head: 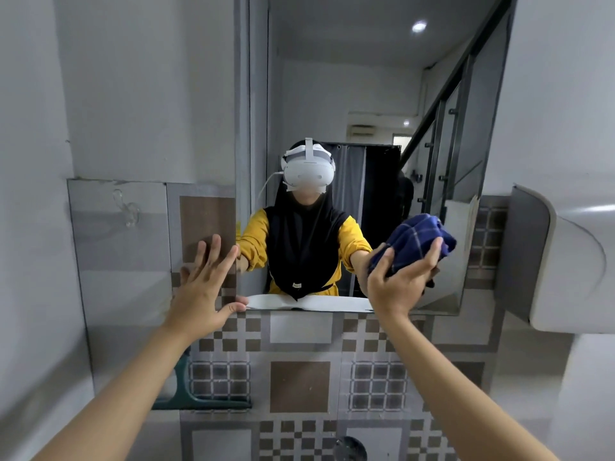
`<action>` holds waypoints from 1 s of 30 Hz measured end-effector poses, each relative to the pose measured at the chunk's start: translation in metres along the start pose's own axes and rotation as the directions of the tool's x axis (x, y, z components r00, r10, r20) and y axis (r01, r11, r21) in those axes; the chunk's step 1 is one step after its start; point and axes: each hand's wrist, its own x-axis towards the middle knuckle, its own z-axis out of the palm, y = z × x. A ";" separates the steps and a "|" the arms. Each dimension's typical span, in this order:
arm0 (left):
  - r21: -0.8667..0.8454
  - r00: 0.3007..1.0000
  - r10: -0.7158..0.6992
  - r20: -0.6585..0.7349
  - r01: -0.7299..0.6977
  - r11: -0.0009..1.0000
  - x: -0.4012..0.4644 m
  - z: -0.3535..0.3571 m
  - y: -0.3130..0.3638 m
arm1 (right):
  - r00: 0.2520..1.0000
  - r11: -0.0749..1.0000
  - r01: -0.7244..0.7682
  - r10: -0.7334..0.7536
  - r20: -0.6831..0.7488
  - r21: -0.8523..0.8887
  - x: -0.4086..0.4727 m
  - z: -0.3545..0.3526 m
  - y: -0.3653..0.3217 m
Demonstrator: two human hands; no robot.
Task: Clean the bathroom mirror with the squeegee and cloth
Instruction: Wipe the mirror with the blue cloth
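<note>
The tall mirror (376,94) hangs on the wall straight ahead, reaching out of view at the top. My right hand (399,284) grips a bunched dark blue checked cloth (416,241) and holds it against the glass near the mirror's lower right. My left hand (206,284) is flat with fingers spread, resting on the tiled wall at the mirror's lower left corner, thumb along its bottom edge. The mirror reflects a person in a yellow top and a white headset. No squeegee is in view.
Patterned grey and brown tiles (299,384) cover the wall below the mirror. A white box-like fixture (565,261) juts from the wall at the right. A clear suction hook (128,207) sticks to the left wall. A green-edged object (189,390) sits low at the left.
</note>
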 end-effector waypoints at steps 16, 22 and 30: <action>0.009 0.999 -0.054 -0.002 0.054 0.998 0.000 0.003 0.000 | 0.923 0.956 0.293 -0.288 0.257 0.019 -0.082 0.103 -0.102; -0.022 0.998 -0.059 -0.009 0.059 0.998 -0.001 0.003 0.000 | 0.702 0.796 0.597 -0.577 0.418 0.096 -0.082 0.104 -0.103; 0.016 0.999 -0.054 0.001 0.054 0.998 0.000 0.003 -0.001 | 0.401 0.563 0.818 -0.706 0.583 0.118 -0.045 0.057 -0.050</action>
